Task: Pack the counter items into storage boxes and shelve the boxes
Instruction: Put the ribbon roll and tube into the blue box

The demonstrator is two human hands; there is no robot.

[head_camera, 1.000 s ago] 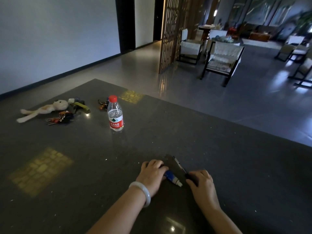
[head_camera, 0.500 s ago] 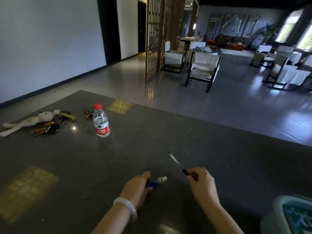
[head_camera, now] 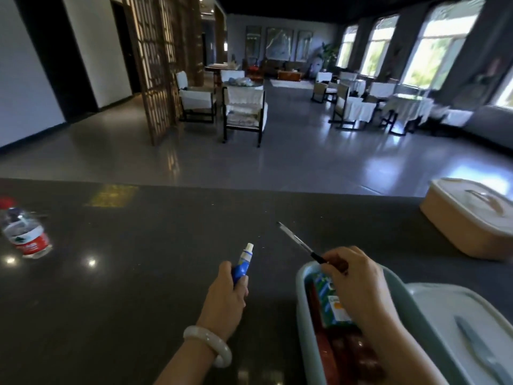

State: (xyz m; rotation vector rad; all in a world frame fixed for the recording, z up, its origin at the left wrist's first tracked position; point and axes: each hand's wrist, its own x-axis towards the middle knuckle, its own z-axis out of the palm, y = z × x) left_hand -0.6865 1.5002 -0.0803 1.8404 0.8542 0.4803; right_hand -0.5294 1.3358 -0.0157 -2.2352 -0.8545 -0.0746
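Observation:
My left hand (head_camera: 224, 298) grips a blue tube with a white cap (head_camera: 243, 263), held upright above the dark counter (head_camera: 138, 273). My right hand (head_camera: 358, 284) pinches a slim dark pen (head_camera: 298, 243) that points up and left. That hand hovers over the near end of an open pale green storage box (head_camera: 301, 301), which holds a green packet (head_camera: 330, 301) and red items. The box's lid (head_camera: 458, 329) lies across its right side.
A closed beige storage box (head_camera: 472, 218) sits at the counter's far right edge. A water bottle with a red cap and label (head_camera: 23, 232) stands at the far left. Beyond the counter are a tiled floor, white-cushioned chairs and a wooden lattice screen.
Both hands lifted the tube and the pen off the counter and carried them right. The view swung right, bringing the green and beige boxes in and the plush toy and keys out.

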